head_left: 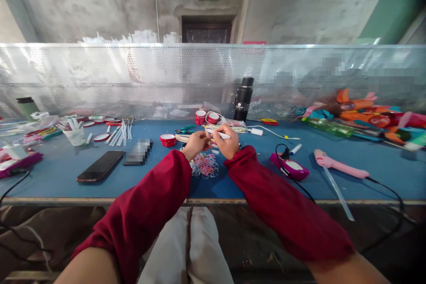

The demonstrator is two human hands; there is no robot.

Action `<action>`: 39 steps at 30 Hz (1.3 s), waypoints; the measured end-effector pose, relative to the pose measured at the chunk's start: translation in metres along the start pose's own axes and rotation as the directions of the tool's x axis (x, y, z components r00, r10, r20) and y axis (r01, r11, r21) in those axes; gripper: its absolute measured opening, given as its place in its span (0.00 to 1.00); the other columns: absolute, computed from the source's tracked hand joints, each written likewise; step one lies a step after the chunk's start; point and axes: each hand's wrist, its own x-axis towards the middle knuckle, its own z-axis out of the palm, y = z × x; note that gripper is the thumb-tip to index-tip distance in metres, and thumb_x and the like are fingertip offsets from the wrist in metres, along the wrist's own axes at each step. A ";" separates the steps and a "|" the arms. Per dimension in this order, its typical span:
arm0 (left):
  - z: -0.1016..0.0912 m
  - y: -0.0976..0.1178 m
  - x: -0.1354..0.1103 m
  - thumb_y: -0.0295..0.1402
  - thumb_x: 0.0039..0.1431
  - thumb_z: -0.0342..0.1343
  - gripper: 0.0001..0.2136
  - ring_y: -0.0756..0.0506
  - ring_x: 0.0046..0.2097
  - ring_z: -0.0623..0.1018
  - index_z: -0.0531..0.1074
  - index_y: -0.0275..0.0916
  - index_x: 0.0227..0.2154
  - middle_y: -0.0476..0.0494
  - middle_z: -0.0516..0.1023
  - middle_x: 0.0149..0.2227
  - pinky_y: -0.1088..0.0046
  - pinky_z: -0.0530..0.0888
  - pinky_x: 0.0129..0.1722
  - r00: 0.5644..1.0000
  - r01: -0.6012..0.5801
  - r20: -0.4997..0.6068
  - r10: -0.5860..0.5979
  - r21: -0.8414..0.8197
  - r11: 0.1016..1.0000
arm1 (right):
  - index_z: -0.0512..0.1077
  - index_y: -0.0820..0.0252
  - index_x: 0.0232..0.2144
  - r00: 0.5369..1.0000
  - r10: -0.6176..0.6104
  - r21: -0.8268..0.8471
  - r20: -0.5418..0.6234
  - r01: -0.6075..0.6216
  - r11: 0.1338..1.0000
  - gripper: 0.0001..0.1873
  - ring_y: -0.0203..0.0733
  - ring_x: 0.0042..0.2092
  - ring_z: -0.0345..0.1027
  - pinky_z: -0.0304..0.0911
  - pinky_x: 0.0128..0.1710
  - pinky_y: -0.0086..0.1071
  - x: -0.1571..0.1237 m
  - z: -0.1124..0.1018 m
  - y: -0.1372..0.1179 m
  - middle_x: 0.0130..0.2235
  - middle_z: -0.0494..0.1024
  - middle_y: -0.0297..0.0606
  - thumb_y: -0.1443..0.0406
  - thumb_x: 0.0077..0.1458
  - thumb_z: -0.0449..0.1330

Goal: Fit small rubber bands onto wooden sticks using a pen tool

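Above the middle of the table, my left hand (197, 143) has its fingers closed in a pinch on a small, pale, thin piece that I cannot make out well. My right hand (230, 145) meets it from the other side, fingers wrapped round a white marker pen (225, 135) whose tip points toward the left fingertips. Just below both hands lies a loose heap of thin, colourful bands or strings (203, 166). Red rolls of tape (167, 140) sit to the left of my hands, beside pliers with teal handles (186, 129).
A black bottle (243, 100) stands behind. Phones (100, 166) and a cup of pens (74, 136) lie left. On the right are a purple power strip (290, 167), a pink glue gun (342, 165) with its cord, and bright inflatable-looking items (369, 115). A perforated metal panel (133, 75) borders the table (253, 186).
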 end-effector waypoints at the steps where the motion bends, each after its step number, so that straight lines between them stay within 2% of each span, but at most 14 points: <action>1: 0.000 0.000 0.000 0.29 0.58 0.59 0.06 0.53 0.23 0.75 0.67 0.35 0.28 0.50 0.74 0.23 0.80 0.68 0.24 1.000 -0.001 -0.001 0.001 -0.004 1.000 | 0.68 0.55 0.28 1.000 0.003 -0.002 -0.003 -0.003 1.000 0.07 0.39 0.28 0.70 0.64 0.29 0.32 0.000 0.000 0.000 0.27 0.77 0.33 0.60 0.55 0.57; 5: 0.000 0.001 -0.001 0.31 0.57 0.60 0.07 0.53 0.23 0.75 0.68 0.34 0.29 0.48 0.75 0.25 0.80 0.68 0.24 1.000 -0.005 0.001 0.005 -0.017 1.000 | 0.67 0.55 0.27 1.000 0.012 0.007 -0.029 -0.012 1.000 0.06 0.40 0.28 0.70 0.65 0.30 0.33 0.000 -0.001 -0.001 0.27 0.77 0.33 0.61 0.54 0.57; 11: 0.000 0.002 -0.002 0.31 0.56 0.60 0.08 0.53 0.23 0.75 0.67 0.35 0.28 0.49 0.74 0.23 0.79 0.68 0.24 1.000 0.007 0.004 -0.006 -0.020 1.000 | 0.67 0.54 0.27 1.000 0.009 -0.009 0.003 -0.009 1.000 0.07 0.39 0.27 0.69 0.63 0.28 0.32 0.001 0.000 -0.001 0.26 0.76 0.32 0.59 0.54 0.57; 15: 0.000 0.002 -0.001 0.30 0.57 0.59 0.06 0.53 0.23 0.74 0.68 0.35 0.28 0.48 0.75 0.25 0.80 0.67 0.23 1.000 -0.001 -0.004 0.001 -0.018 1.000 | 0.68 0.55 0.27 0.999 0.005 0.004 -0.033 -0.005 1.000 0.06 0.39 0.28 0.69 0.64 0.30 0.33 0.001 -0.001 0.002 0.27 0.76 0.33 0.61 0.54 0.57; 20: 0.000 0.002 -0.001 0.28 0.59 0.57 0.07 0.53 0.22 0.75 0.66 0.35 0.27 0.49 0.74 0.24 0.80 0.67 0.23 1.000 0.009 0.004 -0.009 -0.003 1.000 | 0.68 0.55 0.28 1.000 0.000 0.007 0.009 0.000 1.000 0.07 0.39 0.27 0.69 0.64 0.28 0.32 0.000 0.001 0.000 0.27 0.77 0.33 0.60 0.55 0.57; 25: 0.000 0.002 -0.002 0.27 0.59 0.56 0.04 0.53 0.23 0.75 0.67 0.35 0.29 0.48 0.76 0.25 0.80 0.67 0.23 1.000 0.002 0.001 -0.002 0.002 1.000 | 0.68 0.55 0.28 1.000 0.000 0.001 -0.029 0.000 1.000 0.06 0.39 0.28 0.70 0.65 0.30 0.33 0.001 0.000 0.003 0.27 0.77 0.33 0.61 0.55 0.58; 30: 0.001 0.002 -0.002 0.28 0.58 0.58 0.05 0.53 0.23 0.75 0.68 0.35 0.29 0.49 0.75 0.25 0.80 0.68 0.24 1.000 0.003 0.002 -0.003 -0.006 1.000 | 0.68 0.55 0.28 1.000 0.005 0.007 0.003 -0.005 1.000 0.07 0.39 0.28 0.70 0.64 0.29 0.32 0.000 0.000 0.003 0.28 0.77 0.33 0.60 0.55 0.57; 36: 0.000 0.001 -0.001 0.26 0.61 0.54 0.04 0.53 0.23 0.75 0.67 0.34 0.29 0.49 0.75 0.25 0.80 0.66 0.23 1.000 -0.003 -0.001 0.003 -0.006 1.000 | 0.68 0.55 0.28 0.999 -0.004 0.013 -0.051 0.005 1.000 0.06 0.40 0.28 0.70 0.64 0.30 0.33 0.001 0.000 0.003 0.27 0.77 0.33 0.61 0.54 0.58; 39: 0.000 0.002 -0.002 0.26 0.60 0.55 0.04 0.53 0.22 0.74 0.67 0.35 0.29 0.49 0.74 0.24 0.80 0.67 0.23 1.000 0.009 -0.001 -0.009 -0.013 1.000 | 0.68 0.55 0.27 1.000 -0.011 0.022 -0.028 0.012 1.000 0.06 0.39 0.27 0.69 0.63 0.28 0.32 0.000 0.001 0.001 0.27 0.77 0.33 0.61 0.55 0.58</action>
